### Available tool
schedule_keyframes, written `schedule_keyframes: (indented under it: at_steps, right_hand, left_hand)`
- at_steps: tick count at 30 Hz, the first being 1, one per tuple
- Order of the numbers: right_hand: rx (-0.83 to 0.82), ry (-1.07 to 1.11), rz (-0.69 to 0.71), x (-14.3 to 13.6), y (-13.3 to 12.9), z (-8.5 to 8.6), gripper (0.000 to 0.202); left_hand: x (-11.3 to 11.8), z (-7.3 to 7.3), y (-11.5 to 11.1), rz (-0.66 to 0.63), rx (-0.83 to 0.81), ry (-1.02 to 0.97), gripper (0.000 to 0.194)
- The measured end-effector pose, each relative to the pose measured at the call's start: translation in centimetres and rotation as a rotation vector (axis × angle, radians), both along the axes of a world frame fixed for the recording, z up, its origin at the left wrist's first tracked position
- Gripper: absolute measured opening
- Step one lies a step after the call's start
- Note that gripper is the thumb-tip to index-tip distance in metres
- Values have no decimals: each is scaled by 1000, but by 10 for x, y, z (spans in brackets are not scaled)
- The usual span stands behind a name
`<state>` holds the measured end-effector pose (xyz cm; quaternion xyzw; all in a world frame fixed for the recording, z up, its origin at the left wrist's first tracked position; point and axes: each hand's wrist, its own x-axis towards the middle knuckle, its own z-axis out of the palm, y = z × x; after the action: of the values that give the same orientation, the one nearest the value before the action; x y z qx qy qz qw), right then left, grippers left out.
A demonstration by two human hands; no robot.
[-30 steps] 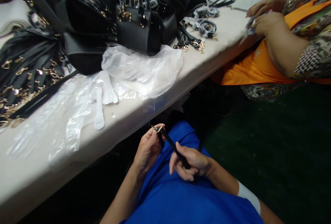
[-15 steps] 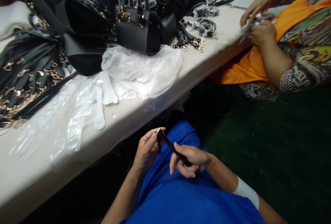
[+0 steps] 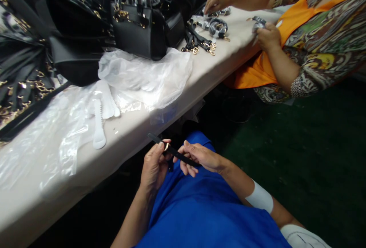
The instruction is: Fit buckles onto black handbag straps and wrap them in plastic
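Above my lap, my left hand (image 3: 153,166) pinches a thin black strap (image 3: 156,138) at its gold-coloured buckle (image 3: 167,147). A short end of the strap sticks out past the buckle, toward the table. My right hand (image 3: 208,158) has the longer part of the strap running across its fingers, thumb above, in a loose grip. Where the strap's far end lies is hidden by that hand. On the table beyond, crumpled clear plastic (image 3: 143,76) lies near several white toothed strips (image 3: 99,128).
Black handbags (image 3: 140,30) with wrapped handles crowd the table (image 3: 122,141). Black straps with gold clasps (image 3: 25,91) are heaped at left; more short straps (image 3: 197,42) and a wrapped coil (image 3: 217,27) lie farther right. A co-worker in an orange apron (image 3: 251,74) handles a wrapped strap.
The strap's end now protrudes through the buckle, and my right hand has moved closer to my left. The co-worker's one hand has reached across to the straps on the table. The view has shifted slightly.
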<state>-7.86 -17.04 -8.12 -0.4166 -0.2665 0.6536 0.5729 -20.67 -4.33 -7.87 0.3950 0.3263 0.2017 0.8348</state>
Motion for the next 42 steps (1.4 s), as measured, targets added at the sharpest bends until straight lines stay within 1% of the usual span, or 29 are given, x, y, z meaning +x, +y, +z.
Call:
schedule_keyframes:
  at_steps: [1,3,5,7,10,14,16,19,21,23,27,31,37,42]
  right_hand:
    - [-4,-42,-38,1,-2,-1,64]
    - [-35,-112,-68,5,-9,-5,52]
    - [-87,-153,-85,8,-17,-10,45]
    - [-137,-175,-125,11,-25,-13,41]
    - [-161,-173,-175,13,-34,-14,37]
    - [-158,-138,-192,14,-38,-10,35]
    - [-155,-120,-201,14,-37,-8,35]
    - [-149,-100,-221,12,-31,-8,34]
    - [-142,-83,-221,10,-26,-8,35]
    - [-117,-71,-218,8,-23,-7,38]
    - [-69,-101,-210,10,-26,-5,44]
    - [-110,-121,-225,14,-34,-9,42]
    - [-160,-113,-287,23,-44,-12,39]
    - [-206,-215,-284,28,-47,-17,38]
  left_hand:
    - [0,1,6,68,7,1,26]
    - [-2,1,19,179,8,5,28]
    - [-4,-1,28,242,-10,6,30]
    - [-6,-4,32,265,-20,-3,31]
    - [-6,-7,30,239,-30,-9,33]
    - [-4,-9,23,190,-16,-4,35]
    - [-3,-9,16,149,22,1,34]
    - [0,-11,0,51,66,17,32]
    - [2,-12,-9,-5,59,24,30]
    - [3,-12,-14,-21,45,23,29]
    - [1,-11,-7,34,47,38,29]
    - [-3,-13,3,81,56,31,29]
    - [-6,-15,-1,14,74,8,32]
    - [-9,-13,-3,-20,121,27,33]
